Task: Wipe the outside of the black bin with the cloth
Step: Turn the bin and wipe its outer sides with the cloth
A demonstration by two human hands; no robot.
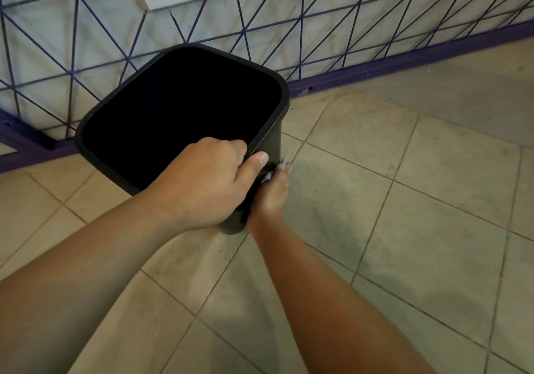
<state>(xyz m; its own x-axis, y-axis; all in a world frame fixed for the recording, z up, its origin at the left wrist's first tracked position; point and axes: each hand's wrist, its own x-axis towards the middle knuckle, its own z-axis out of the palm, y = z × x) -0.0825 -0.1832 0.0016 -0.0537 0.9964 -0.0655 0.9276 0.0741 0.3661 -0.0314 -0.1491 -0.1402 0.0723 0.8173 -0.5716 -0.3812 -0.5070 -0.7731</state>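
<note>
bin [185, 107] – light stiff plastic, slick walls, so grab the rim | left hand [208, 183] grips near rim | right hand [273, 191] presses cloth [284, 163] on the side

A black plastic bin [185, 107], square-mouthed with rounded corners and a rolled rim, stands on the tiled floor, tilted so its dark, open interior faces the camera. A pale grey-blue cloth [281, 167] is pressed against the bin's outer right side near the lower corner, only small folds of it showing.
</note>
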